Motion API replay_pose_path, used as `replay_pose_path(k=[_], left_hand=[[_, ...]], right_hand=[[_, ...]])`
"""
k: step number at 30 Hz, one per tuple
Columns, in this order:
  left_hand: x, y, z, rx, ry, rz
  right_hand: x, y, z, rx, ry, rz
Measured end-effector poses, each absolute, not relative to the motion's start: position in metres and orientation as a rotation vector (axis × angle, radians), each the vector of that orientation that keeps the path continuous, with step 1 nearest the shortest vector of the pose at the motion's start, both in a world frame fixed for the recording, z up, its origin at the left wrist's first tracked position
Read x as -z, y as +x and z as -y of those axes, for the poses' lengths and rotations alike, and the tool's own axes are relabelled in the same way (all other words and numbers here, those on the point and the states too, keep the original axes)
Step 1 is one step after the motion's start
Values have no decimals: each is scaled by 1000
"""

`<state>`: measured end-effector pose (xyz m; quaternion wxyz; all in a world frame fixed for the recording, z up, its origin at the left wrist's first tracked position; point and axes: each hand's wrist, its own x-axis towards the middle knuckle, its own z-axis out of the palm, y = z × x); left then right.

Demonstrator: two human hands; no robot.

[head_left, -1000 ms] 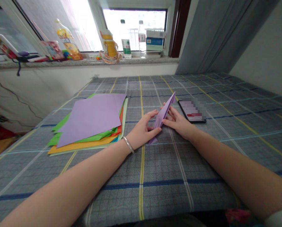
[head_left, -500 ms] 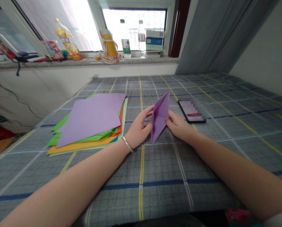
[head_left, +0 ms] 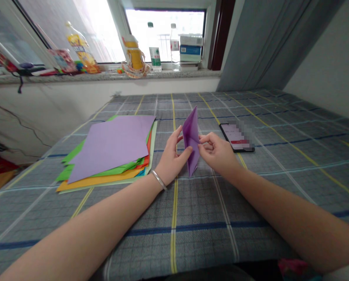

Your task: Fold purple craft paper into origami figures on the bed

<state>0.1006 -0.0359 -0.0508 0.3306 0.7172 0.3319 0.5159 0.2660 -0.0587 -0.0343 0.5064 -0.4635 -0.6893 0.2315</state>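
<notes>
Right hand point(head_left: 217, 153) pinches the purple folded paper point(head_left: 191, 136) between thumb and bent fingers. The left hand point(head_left: 172, 158), fingers spread, touches the paper's left side; whether it grips cannot be told. The paper stands nearly upright between the hands, its lower tip at or just above the plaid cloth point(head_left: 174, 234). Left of the left hand lies a paper stack point(head_left: 110, 150), purple on top; right of the right hand, a phone point(head_left: 237, 137). A bangle point(head_left: 159, 180) circles the left wrist.
</notes>
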Motion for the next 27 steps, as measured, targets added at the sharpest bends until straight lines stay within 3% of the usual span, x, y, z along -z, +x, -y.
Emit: replay_pose_path(k=[8, 20, 27], left_hand=[[47, 103, 34, -1296, 1886, -1035], [62, 95, 14, -1162, 1549, -805], [61, 83, 9, -1107, 1756, -917]], right_hand=[[34, 262, 59, -451, -1153, 1669], [19, 281, 57, -121, -1713, 1748], [38, 295, 40, -280, -1595, 1847]])
